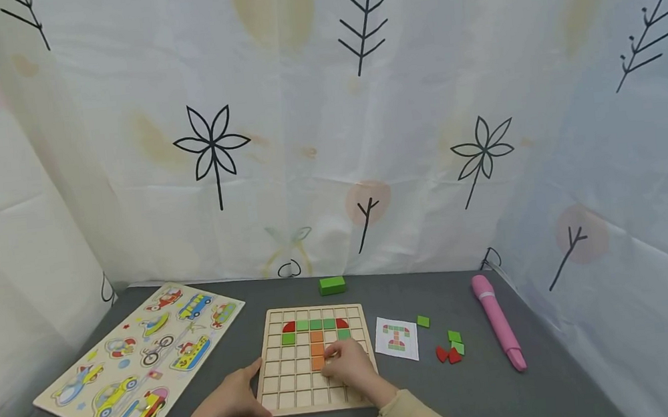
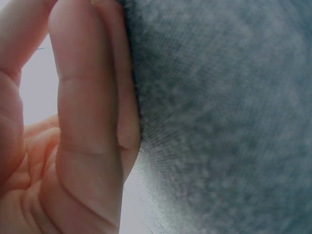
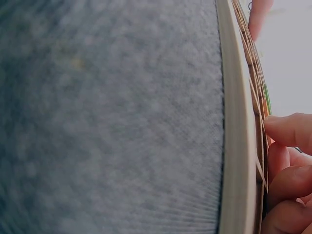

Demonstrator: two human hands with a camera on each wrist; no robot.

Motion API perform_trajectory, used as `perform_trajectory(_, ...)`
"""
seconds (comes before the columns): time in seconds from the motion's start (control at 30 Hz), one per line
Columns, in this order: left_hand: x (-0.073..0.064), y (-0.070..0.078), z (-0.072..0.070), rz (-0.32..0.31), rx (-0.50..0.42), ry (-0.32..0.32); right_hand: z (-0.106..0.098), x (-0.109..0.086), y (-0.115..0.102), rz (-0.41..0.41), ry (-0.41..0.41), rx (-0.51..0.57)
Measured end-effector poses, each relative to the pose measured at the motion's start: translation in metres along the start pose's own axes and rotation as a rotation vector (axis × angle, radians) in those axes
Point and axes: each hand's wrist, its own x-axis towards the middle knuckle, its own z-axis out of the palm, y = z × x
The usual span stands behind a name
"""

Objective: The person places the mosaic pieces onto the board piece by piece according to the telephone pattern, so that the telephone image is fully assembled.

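A wooden grid board (image 1: 286, 382) lies in front of me, with red quarter-round, green square and orange square tiles in its upper and middle cells. My left hand (image 1: 234, 398) rests at its left side, thumb by the near left corner and fingers along the edge. In the left wrist view its fingers (image 2: 85, 83) are nearly straight. My right hand (image 1: 352, 366) reaches over the board and pinches at the lowest orange tile (image 1: 317, 364) of a short column. The right wrist view shows its thumb and curled fingers (image 3: 290, 183) close over the grid, partly hiding the tile.
Right of the board lies a pattern card (image 1: 396, 339). Beyond it are loose green tiles (image 1: 454, 336), red tiles (image 1: 442, 354) and a pink pen-like stick (image 1: 498, 323). A vehicle puzzle board (image 1: 140, 365) lies left, and a green block (image 1: 332, 286) stands behind.
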Motion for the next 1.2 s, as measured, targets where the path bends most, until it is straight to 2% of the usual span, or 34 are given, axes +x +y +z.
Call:
perform_trajectory(0.13, 0.000, 0.000, 0.001, 0.004, 0.007, 0.000, -0.002, 0.000, 0.000, -0.003, -0.005, 0.014)
perform_trajectory(0.27, 0.000, 0.001, 0.000, -0.007, 0.015, 0.003, -0.011, -0.004, -0.002, -0.034, -0.011, 0.100)
perform_trajectory(0.4, 0.001, 0.001, 0.001, -0.027, 0.020, 0.005, -0.028, -0.008, -0.002, -0.074, -0.003, 0.217)
perform_trajectory(0.57, 0.001, 0.000, 0.001, -0.028, 0.022, 0.014, -0.059, -0.016, 0.002, -0.071, 0.071, 0.267)
perform_trajectory(0.7, 0.001, 0.000, 0.002, -0.017, 0.028, 0.015, -0.086, -0.021, 0.015, -0.023, 0.195, 0.225)
perform_trajectory(0.83, 0.001, -0.001, 0.002, -0.022, 0.037, 0.019, -0.108, -0.021, 0.042, 0.040, 0.289, 0.167)
perform_trajectory(1.0, 0.002, -0.001, 0.002, -0.033, 0.039, 0.023, -0.133, -0.025, 0.073, 0.112, 0.337, 0.038)
perform_trajectory(1.2, 0.002, 0.001, 0.003, -0.041, 0.036, 0.017, -0.153, -0.032, 0.094, 0.189, 0.353, -0.189)
